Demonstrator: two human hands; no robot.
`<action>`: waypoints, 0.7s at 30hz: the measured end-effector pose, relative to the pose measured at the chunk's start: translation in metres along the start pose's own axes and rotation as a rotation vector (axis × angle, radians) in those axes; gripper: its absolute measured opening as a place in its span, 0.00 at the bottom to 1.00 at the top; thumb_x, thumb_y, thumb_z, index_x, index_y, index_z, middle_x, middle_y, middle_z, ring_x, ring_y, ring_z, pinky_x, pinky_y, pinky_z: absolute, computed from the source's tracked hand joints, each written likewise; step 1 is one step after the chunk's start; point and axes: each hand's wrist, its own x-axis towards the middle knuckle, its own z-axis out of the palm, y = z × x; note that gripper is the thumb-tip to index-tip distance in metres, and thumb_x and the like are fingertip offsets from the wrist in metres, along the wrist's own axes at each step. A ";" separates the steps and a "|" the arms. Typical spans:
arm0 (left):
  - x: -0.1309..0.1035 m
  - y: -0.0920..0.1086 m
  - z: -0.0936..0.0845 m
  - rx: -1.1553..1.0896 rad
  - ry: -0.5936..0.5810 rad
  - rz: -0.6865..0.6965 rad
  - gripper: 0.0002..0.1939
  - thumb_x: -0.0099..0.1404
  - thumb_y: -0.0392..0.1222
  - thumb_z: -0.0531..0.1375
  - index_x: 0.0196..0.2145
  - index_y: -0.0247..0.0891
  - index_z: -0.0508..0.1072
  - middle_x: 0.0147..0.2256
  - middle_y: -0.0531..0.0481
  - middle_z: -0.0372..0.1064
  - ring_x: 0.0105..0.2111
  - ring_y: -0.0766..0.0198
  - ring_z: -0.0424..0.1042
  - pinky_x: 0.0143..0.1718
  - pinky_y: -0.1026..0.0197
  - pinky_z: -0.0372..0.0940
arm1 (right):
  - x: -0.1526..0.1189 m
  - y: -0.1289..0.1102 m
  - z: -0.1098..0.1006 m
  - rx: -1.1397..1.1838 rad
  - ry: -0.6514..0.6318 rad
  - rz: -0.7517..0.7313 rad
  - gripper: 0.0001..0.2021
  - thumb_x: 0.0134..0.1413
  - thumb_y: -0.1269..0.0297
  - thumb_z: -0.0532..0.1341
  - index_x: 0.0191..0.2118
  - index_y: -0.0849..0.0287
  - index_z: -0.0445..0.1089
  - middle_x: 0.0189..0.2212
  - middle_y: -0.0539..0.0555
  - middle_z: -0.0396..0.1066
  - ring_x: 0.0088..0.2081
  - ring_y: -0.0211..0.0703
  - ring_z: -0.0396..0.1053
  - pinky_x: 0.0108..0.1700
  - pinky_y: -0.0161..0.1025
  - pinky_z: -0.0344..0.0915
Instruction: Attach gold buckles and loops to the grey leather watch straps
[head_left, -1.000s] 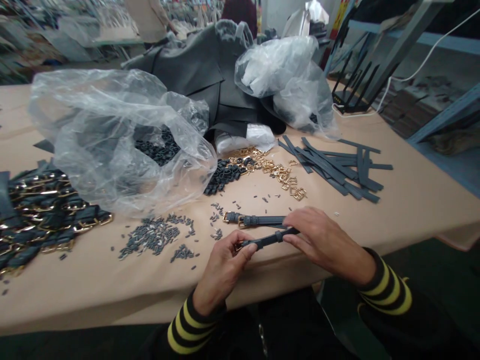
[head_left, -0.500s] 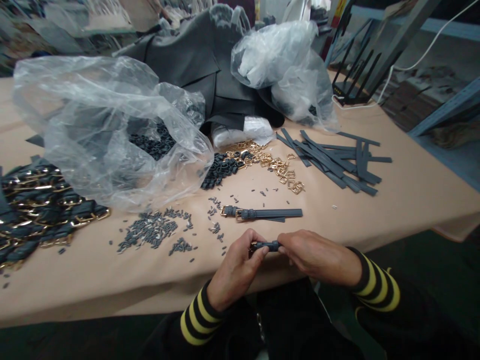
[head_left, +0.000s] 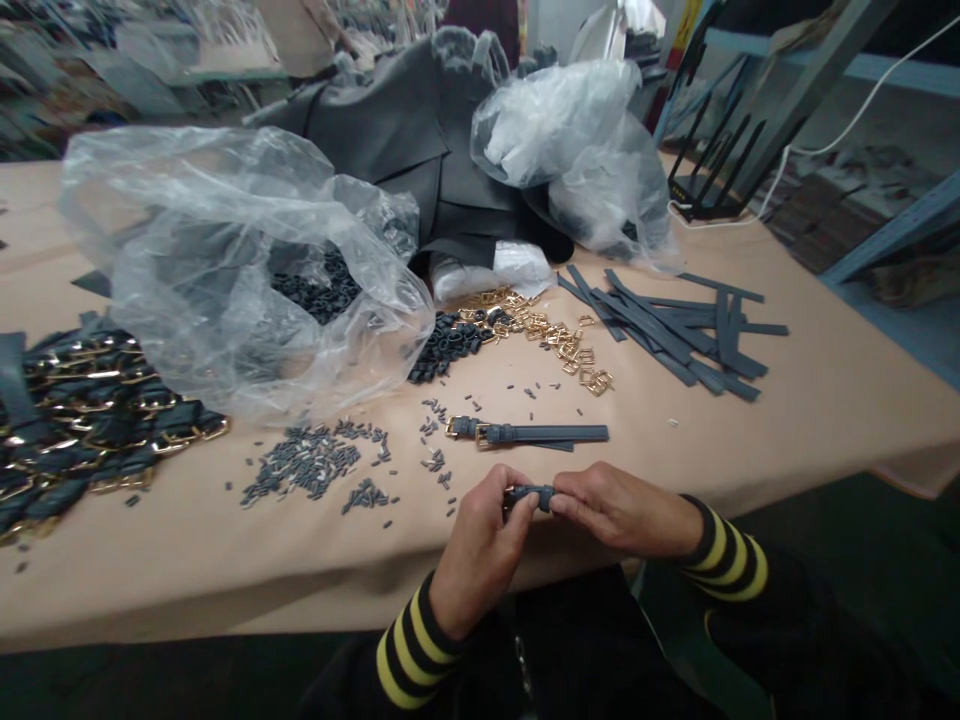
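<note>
Two grips are closed: the left hand point(head_left: 480, 535) and right hand point(head_left: 634, 507) pinch a dark strap point(head_left: 541, 498) between them, near the front edge of the bench point(head_left: 750, 450). They cover most of it, so its left end is hard to make out. Beyond lie buckled straps point(head_left: 559, 433), one partly hidden under another. A clear bag point(head_left: 225, 205) blurs the dark loops point(head_left: 319, 288) inside; the gold-trimmed heap point(head_left: 90, 415) is cut off at left.

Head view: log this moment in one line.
left hand: pinching dark strap | right hand: pinching same strap | two buckled straps: lying beyond, on table | gold buckles: loose pile
</note>
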 end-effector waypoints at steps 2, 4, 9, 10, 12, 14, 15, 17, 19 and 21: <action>-0.001 0.001 0.001 0.013 0.024 0.019 0.05 0.62 0.38 0.50 0.30 0.37 0.64 0.25 0.53 0.63 0.26 0.66 0.63 0.29 0.63 0.58 | 0.000 0.002 0.000 0.036 -0.012 0.000 0.13 0.58 0.66 0.50 0.25 0.62 0.63 0.17 0.47 0.58 0.20 0.32 0.55 0.24 0.30 0.50; 0.000 0.001 -0.001 0.024 -0.018 0.056 0.05 0.63 0.38 0.49 0.31 0.37 0.63 0.26 0.52 0.64 0.27 0.65 0.64 0.31 0.63 0.59 | 0.000 0.003 -0.001 0.073 -0.026 -0.001 0.13 0.59 0.65 0.50 0.26 0.63 0.64 0.18 0.47 0.61 0.21 0.31 0.57 0.24 0.29 0.52; 0.008 -0.002 -0.008 0.089 -0.238 0.131 0.10 0.66 0.42 0.45 0.32 0.39 0.63 0.22 0.53 0.63 0.23 0.66 0.64 0.26 0.65 0.58 | -0.003 -0.001 -0.008 0.076 -0.134 0.013 0.14 0.59 0.68 0.48 0.26 0.63 0.65 0.19 0.48 0.67 0.21 0.31 0.62 0.26 0.28 0.57; 0.010 -0.003 -0.009 0.127 -0.238 0.151 0.11 0.66 0.42 0.45 0.32 0.39 0.63 0.21 0.53 0.64 0.22 0.66 0.64 0.25 0.65 0.58 | -0.003 -0.002 -0.010 0.062 -0.150 0.020 0.14 0.59 0.69 0.47 0.27 0.63 0.65 0.20 0.49 0.68 0.21 0.32 0.63 0.26 0.28 0.57; 0.014 -0.005 -0.008 0.201 -0.223 0.188 0.10 0.65 0.42 0.45 0.32 0.39 0.63 0.22 0.52 0.65 0.22 0.65 0.66 0.24 0.65 0.57 | -0.002 -0.002 -0.011 0.035 -0.149 0.029 0.13 0.58 0.70 0.47 0.28 0.63 0.66 0.22 0.51 0.70 0.23 0.33 0.65 0.27 0.29 0.58; 0.017 -0.006 -0.007 0.242 -0.218 0.202 0.09 0.65 0.42 0.45 0.32 0.40 0.62 0.22 0.52 0.67 0.22 0.64 0.67 0.23 0.65 0.57 | -0.001 -0.001 -0.010 0.011 -0.116 0.022 0.12 0.58 0.70 0.47 0.29 0.63 0.65 0.23 0.51 0.69 0.24 0.34 0.65 0.28 0.29 0.58; 0.019 -0.006 -0.006 0.247 -0.216 0.201 0.08 0.65 0.42 0.45 0.32 0.40 0.62 0.22 0.52 0.67 0.22 0.64 0.67 0.23 0.65 0.58 | 0.000 0.000 -0.010 0.000 -0.086 0.014 0.12 0.58 0.69 0.48 0.29 0.63 0.65 0.22 0.51 0.69 0.24 0.34 0.64 0.27 0.28 0.58; 0.021 -0.006 -0.005 0.237 -0.190 0.204 0.08 0.65 0.42 0.45 0.32 0.41 0.61 0.22 0.53 0.67 0.23 0.64 0.68 0.24 0.65 0.59 | 0.001 0.002 -0.009 -0.028 -0.018 -0.008 0.12 0.58 0.67 0.48 0.29 0.64 0.65 0.22 0.51 0.66 0.23 0.33 0.62 0.26 0.29 0.56; 0.023 -0.005 -0.004 0.211 -0.155 0.207 0.08 0.65 0.42 0.45 0.31 0.41 0.60 0.22 0.53 0.67 0.23 0.65 0.68 0.24 0.66 0.59 | 0.003 0.005 -0.008 -0.051 0.037 -0.021 0.12 0.57 0.66 0.49 0.28 0.64 0.65 0.20 0.50 0.64 0.22 0.33 0.60 0.25 0.29 0.54; 0.026 -0.005 -0.002 0.166 -0.143 0.199 0.08 0.65 0.43 0.45 0.31 0.41 0.60 0.21 0.54 0.66 0.20 0.66 0.68 0.22 0.66 0.59 | 0.006 0.008 -0.007 -0.044 0.052 -0.029 0.12 0.57 0.65 0.50 0.29 0.64 0.67 0.19 0.49 0.63 0.21 0.32 0.59 0.24 0.29 0.53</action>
